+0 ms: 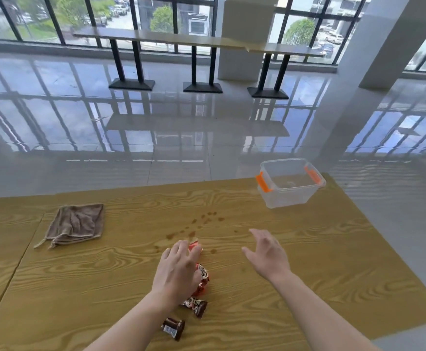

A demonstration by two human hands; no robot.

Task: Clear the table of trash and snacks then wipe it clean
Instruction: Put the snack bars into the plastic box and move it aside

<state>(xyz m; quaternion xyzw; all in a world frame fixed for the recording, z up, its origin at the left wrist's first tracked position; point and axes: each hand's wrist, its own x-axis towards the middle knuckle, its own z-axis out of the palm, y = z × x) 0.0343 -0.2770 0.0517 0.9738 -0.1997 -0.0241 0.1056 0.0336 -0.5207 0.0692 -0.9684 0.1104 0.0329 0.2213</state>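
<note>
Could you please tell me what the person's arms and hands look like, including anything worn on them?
Both forearms are bare as far as the picture shows, with no sleeves in view. The left hand and right hand carry no gloves, rings, watch or bracelets that I can see. The fingers are uncovered.

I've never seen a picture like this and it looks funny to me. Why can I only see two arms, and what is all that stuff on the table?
The camera sits on a person's head and looks down, so you see only their own two arms. There is just this one picture. The left hand is reaching onto some orange snack wrappers; I cannot tell if it has gripped them yet. The right hand is open and holds nothing. Two more small brown wrapped snacks lie nearer the person. On the wooden table there is also a folded brown cloth, some dark spilled drops, and an empty clear plastic box with orange clips.
</note>
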